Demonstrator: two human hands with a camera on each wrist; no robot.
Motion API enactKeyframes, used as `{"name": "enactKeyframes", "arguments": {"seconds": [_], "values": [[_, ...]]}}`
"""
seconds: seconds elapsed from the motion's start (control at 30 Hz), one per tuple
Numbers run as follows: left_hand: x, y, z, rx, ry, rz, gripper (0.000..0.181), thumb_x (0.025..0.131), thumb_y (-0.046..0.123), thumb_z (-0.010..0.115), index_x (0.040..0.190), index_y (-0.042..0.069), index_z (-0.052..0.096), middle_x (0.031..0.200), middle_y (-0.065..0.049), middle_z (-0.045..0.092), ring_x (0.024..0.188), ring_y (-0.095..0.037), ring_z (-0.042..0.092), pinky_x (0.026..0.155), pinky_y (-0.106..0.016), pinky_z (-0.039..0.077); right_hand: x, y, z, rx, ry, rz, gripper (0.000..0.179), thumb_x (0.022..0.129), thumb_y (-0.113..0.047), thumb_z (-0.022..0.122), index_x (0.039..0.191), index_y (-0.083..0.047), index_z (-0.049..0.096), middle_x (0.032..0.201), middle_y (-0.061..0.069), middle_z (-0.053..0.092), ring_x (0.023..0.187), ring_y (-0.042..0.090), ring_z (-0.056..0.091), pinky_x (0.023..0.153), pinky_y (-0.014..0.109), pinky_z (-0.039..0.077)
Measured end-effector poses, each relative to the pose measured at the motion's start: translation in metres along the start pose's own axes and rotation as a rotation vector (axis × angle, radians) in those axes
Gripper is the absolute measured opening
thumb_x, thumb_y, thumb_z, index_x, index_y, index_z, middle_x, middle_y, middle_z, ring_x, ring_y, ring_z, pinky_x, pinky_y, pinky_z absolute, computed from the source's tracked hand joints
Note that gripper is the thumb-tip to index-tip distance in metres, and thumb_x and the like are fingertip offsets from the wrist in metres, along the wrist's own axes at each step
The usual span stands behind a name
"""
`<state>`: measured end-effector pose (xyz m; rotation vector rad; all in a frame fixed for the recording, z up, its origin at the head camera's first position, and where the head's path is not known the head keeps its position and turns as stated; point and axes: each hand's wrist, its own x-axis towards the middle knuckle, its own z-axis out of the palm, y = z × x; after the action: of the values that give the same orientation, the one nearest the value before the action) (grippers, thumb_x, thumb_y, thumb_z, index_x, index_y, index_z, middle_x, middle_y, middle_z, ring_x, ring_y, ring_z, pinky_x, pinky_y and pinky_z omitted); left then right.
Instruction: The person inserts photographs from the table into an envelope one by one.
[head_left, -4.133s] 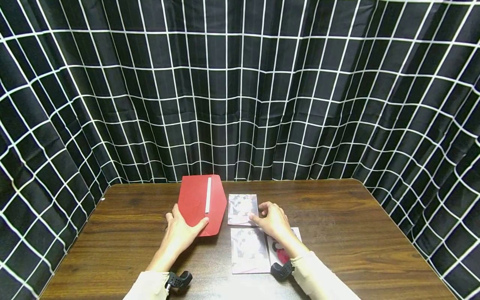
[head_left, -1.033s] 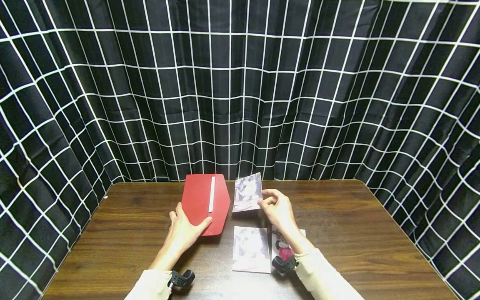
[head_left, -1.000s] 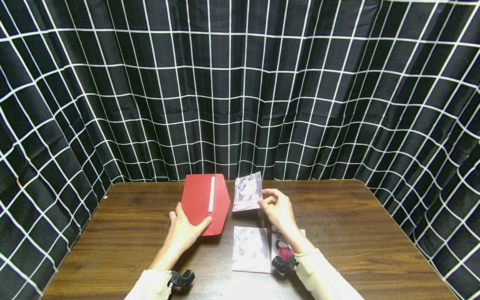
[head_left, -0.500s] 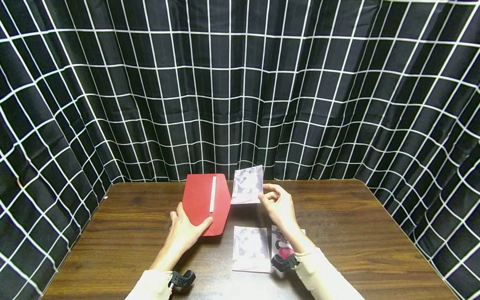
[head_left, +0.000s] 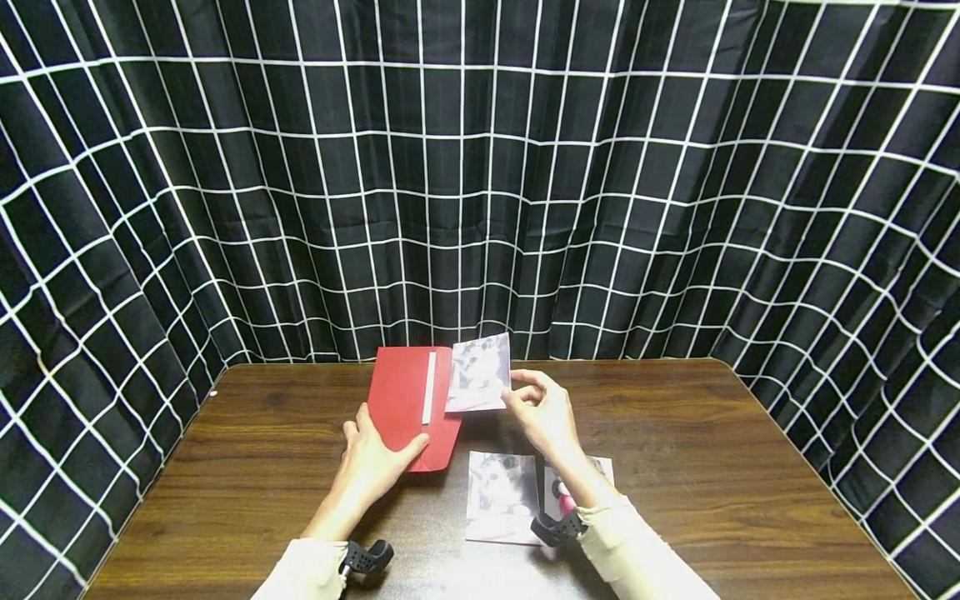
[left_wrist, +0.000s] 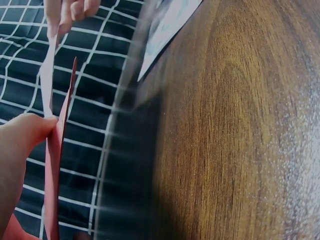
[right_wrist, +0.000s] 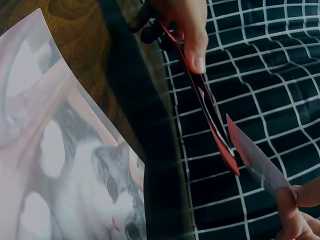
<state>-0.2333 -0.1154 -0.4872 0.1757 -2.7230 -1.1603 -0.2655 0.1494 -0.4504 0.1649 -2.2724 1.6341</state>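
Observation:
My left hand [head_left: 371, 458] grips the lower left of a red envelope [head_left: 393, 387], thumb over its front. Its flap points right, and a pale strip [head_left: 429, 387] runs along the opening. Between the thumb and fingers of my right hand [head_left: 546, 421] is a picture card [head_left: 478, 375], pinched at its right edge. The card's left edge overlaps the upper part of the flap in the head view. In the right wrist view, the card [right_wrist: 260, 162] appears just apart from the envelope [right_wrist: 200, 105], whose mouth gapes slightly. Both are raised off the table.
A card with a pale cat picture [head_left: 501, 500] lies on the brown wooden table [head_left: 712, 467], below the held one. Beside it, partly under my right forearm, is a card with a pink patch [head_left: 566, 502]. A black curtain with white grid lines [head_left: 480, 208] encloses the table's back and sides.
My right hand has lifted the picture card off the table, then brought it left against the envelope flap in the head view. The left hand and envelope have barely moved.

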Motion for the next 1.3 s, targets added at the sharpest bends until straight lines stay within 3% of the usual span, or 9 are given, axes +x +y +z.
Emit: {"name": "enactKeyframes", "arguments": {"seconds": [0.53,0.67,0.93,1.3], "values": [[-0.001,0.0,0.002,0.001,0.002,0.002,0.12,0.083,0.058,0.085,0.161,-0.009,0.024,0.138,-0.036,0.043,0.11,-0.056,0.066,0.099,-0.063,0.053,-0.006,-0.003,0.016,0.062,-0.031,-0.007,0.035,0.091,-0.003,0.08,0.124,0.008,0.071,0.082,0.025,0.076,0.062,0.007,0.059,0.06,0.02,0.041],[-0.001,0.0,0.002,0.003,0.003,0.009,0.12,0.083,0.058,0.086,0.161,-0.01,0.024,0.139,-0.037,0.043,0.111,-0.056,0.066,0.1,-0.063,0.053,-0.005,0.0,0.019,0.055,-0.026,-0.005,0.036,0.092,-0.002,0.08,0.124,0.009,0.07,0.082,0.025,0.075,0.063,0.011,0.061,0.059,0.02,0.041],[-0.002,0.002,0.002,-0.004,-0.011,-0.005,0.121,0.083,0.058,0.086,0.162,-0.009,0.023,0.139,-0.036,0.042,0.109,-0.056,0.066,0.098,-0.063,0.054,-0.004,-0.001,0.023,0.053,-0.048,-0.009,0.032,0.091,-0.001,0.079,0.122,0.006,0.072,0.081,0.024,0.075,0.063,0.004,0.057,0.06,0.02,0.042],[-0.002,0.002,0.002,0.0,-0.005,0.001,0.121,0.083,0.058,0.085,0.162,-0.008,0.021,0.139,-0.036,0.042,0.109,-0.055,0.067,0.098,-0.063,0.054,-0.005,0.001,0.026,0.011,-0.046,0.003,0.032,0.09,-0.002,0.079,0.121,0.005,0.072,0.079,0.021,0.075,0.061,0.005,0.057,0.059,0.021,0.042]]}}
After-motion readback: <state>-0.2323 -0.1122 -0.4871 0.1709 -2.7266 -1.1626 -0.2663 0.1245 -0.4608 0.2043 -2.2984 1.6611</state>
